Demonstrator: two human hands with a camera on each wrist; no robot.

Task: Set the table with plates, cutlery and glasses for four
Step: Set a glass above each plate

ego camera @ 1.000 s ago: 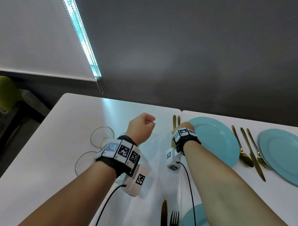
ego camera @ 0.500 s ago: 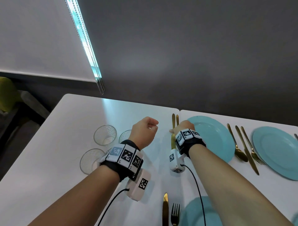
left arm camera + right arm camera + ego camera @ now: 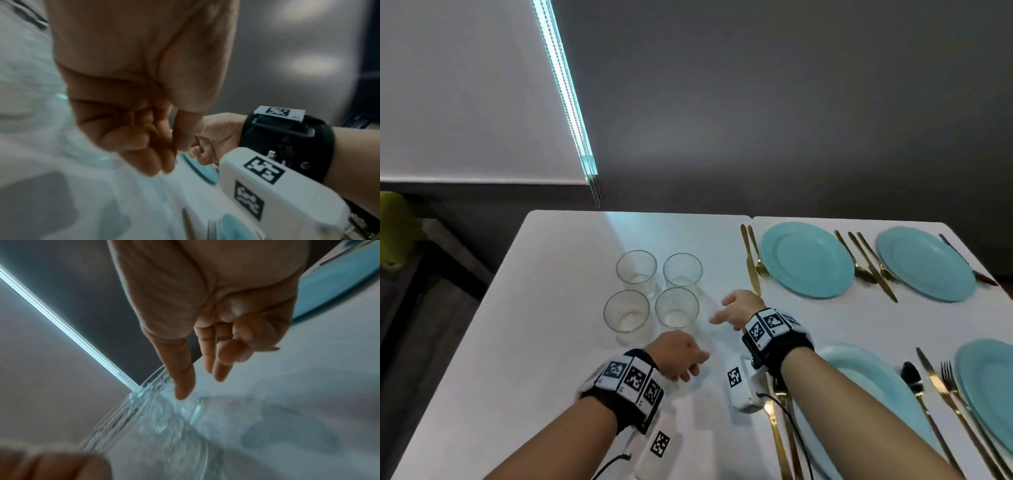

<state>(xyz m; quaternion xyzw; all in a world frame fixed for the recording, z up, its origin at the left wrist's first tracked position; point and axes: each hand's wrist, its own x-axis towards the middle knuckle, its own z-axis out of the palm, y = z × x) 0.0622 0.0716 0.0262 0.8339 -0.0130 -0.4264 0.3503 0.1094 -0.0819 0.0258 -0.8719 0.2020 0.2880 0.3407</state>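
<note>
Four clear, round drinking glasses (image 3: 650, 293) stand in a square cluster on your white table (image 3: 517, 335), near your right hand (image 3: 739, 310), whose grip is loose, fingers apart and holding nothing. Your left hand (image 3: 678, 356) is curled, empty. Both hands have pulled back from the far gold cutlery (image 3: 751, 257) since a second ago. Four round turquoise plates (image 3: 808, 260) are laid.

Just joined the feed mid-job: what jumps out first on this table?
Four empty glasses stand clustered in a square on the left half of the table, none yet at a place. To their right lie turquoise plates flanked by gold cutlery. The right hand reaches toward the nearest glass; the left hand is curled, holding nothing.
</note>
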